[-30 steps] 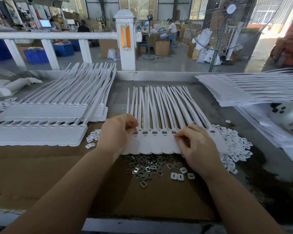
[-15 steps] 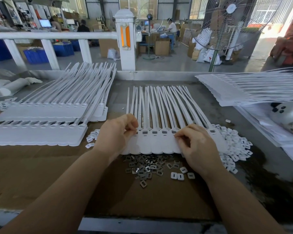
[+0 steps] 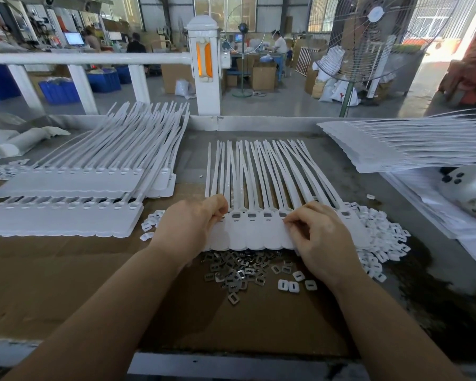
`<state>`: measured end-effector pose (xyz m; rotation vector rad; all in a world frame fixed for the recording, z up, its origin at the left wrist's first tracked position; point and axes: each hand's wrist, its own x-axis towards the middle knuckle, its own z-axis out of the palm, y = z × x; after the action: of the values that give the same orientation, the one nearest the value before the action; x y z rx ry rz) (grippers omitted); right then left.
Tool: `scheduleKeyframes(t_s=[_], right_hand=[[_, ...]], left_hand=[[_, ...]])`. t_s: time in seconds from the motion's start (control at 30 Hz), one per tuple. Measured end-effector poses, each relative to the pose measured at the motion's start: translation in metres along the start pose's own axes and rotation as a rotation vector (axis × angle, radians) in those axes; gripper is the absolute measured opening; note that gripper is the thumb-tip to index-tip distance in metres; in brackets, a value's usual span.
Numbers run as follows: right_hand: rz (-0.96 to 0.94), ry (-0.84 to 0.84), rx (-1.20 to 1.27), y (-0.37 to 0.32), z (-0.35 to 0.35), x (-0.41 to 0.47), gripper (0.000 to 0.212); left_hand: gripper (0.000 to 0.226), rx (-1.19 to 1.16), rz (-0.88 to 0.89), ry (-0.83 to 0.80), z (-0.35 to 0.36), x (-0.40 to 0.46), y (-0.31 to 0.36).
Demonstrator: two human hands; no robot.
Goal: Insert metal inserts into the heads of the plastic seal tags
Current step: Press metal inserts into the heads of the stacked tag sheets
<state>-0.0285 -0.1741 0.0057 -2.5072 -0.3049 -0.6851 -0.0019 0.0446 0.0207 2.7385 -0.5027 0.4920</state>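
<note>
1. Head view, 9 o'clock: finished-looking stacks of seal tags (image 3: 66,199) lie on the counter (image 3: 66,284), straps fanning toward 1 o'clock. Not in play right now.
2. Left hand (image 3: 188,229) sits at the left end of the working strip of seal tags (image 3: 259,232). Its grip is curled; thumb and forefinger are pinched together at the leftmost head. Can't tell whether an insert is between them, since the fingertips hide it.
3. Centre, 12 o'clock from the hands: four heads between the hands show grey fill in their windows, so I judge those loaded. Straps run away toward 12 o'clock.
4. At 6 o'clock of the strip: pile of metal inserts (image 3: 237,270) loose on the counter, touching the strip's near edge. White plastic caps (image 3: 293,284) sit just beside it, at 4 o'clock of the pile.
5. Right hand (image 3: 322,243) rests on the right part of the strip, fingers curled, tips pinching or pressing at a head near the fifth slot. Contents not visible.
6. At 3 o'clock: bigger heap of white caps (image 3: 379,243) against the strip's right end; one head there looks empty.
7. Step in hand, my read: seating inserts mid-strip, roughly half done.
8. Next move needs: pick one insert from the pile, orient it flat, press it square into the next open window while the other hand pins the strip.
</note>
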Motion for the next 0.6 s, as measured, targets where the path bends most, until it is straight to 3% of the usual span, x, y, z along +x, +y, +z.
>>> scheduleKeyframes(t_s=[0.23, 0.47, 0.6], right_hand=[[-0.001, -0.004, -0.002, 0.0009, 0.0000, -0.0007, 0.006], [-0.001, -0.005, -0.003, 0.0003, 0.0002, -0.0002, 0.007], [0.001, -0.007, -0.007, 0.0005, 0.0000, -0.0004, 0.007]], left_hand=[[0.021, 0.053, 0.035, 0.004, 0.0025, -0.0050, -0.0001], [0.030, 0.216, 0.178, 0.005, -0.0002, -0.0055, 0.0022], [0.031, 0.097, 0.057, -0.029, -0.0030, -0.0002, 0.0029]])
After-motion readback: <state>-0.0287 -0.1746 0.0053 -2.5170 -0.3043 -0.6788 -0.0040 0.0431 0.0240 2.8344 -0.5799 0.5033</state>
